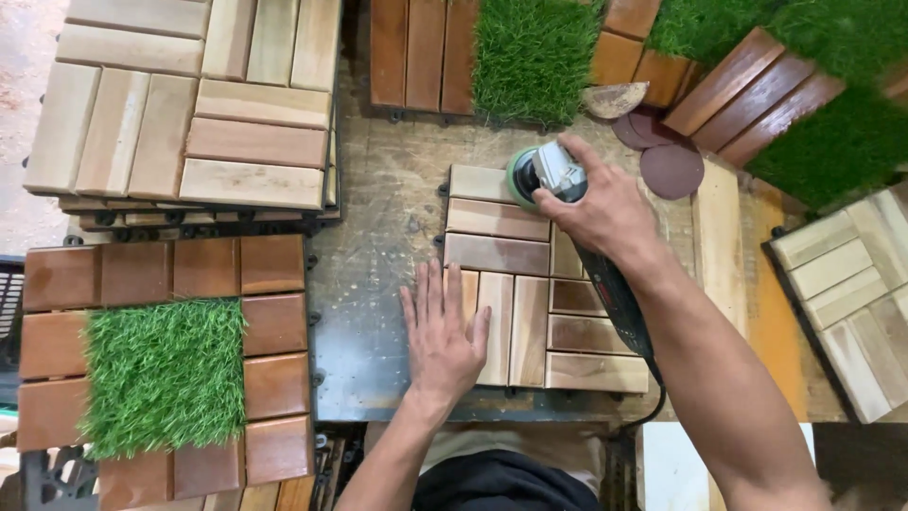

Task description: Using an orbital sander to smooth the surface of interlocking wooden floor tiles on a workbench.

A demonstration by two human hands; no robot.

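Worn bench (378,312) carries a wooden tile (530,284). Your left hand (442,331) lies flat and open on its edge, holding nothing; your right hand (601,208) is wrapped around a sander (544,175).

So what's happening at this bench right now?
A person is working a handheld power sander over an unfinished wooden slat tile on a worn workbench. The right hand grips the sander at the tile's far left corner; the left hand lies flat on the tile's near left edge. Loose sanding discs lie just beyond. Stacks of pale tiles and stained tiles with fake grass squares surround the bench.
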